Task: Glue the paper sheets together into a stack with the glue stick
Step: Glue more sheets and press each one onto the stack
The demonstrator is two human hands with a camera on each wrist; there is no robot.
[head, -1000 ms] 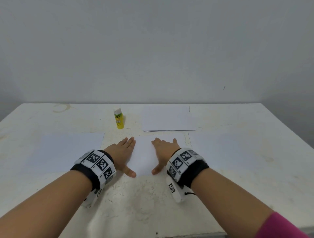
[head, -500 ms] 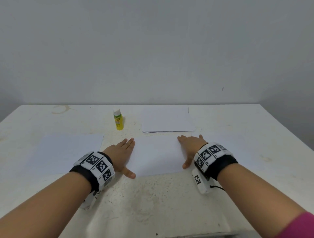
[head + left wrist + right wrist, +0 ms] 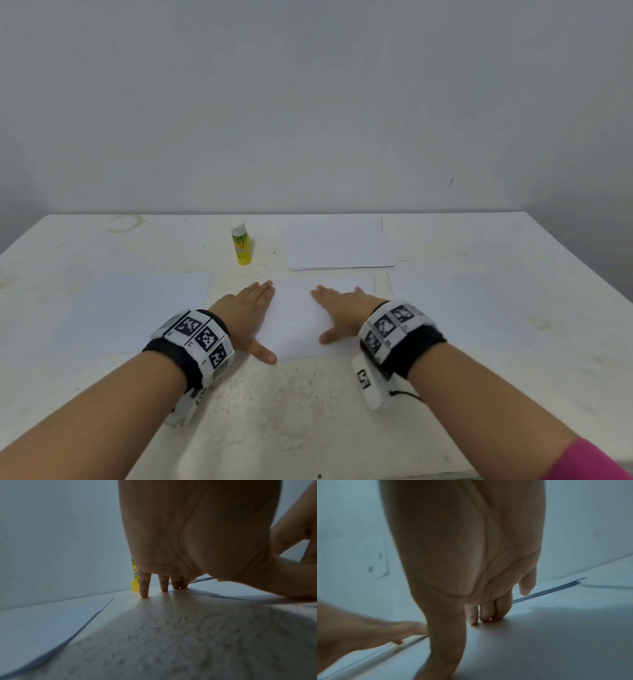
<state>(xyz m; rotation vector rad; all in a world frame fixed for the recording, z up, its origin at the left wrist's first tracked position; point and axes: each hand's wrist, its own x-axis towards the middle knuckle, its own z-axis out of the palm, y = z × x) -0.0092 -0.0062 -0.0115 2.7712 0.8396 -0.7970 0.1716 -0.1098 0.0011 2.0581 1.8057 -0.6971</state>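
Fingers [image 3: 263,289] of the left hand [image 3: 245,313] lie straight and flat at the left edge of the centre sheet [image 3: 298,322], and the right hand [image 3: 342,310] lies flat with straight fingers on that sheet. The glue stick [image 3: 240,247] stands upright on the bench [image 3: 513,308], capped, straight ahead of the left fingers and a little to their left, well short of the paper stack [image 3: 337,245] ahead of the right ones. I judge the left hand nearer, so the reach goes forward along the bench.
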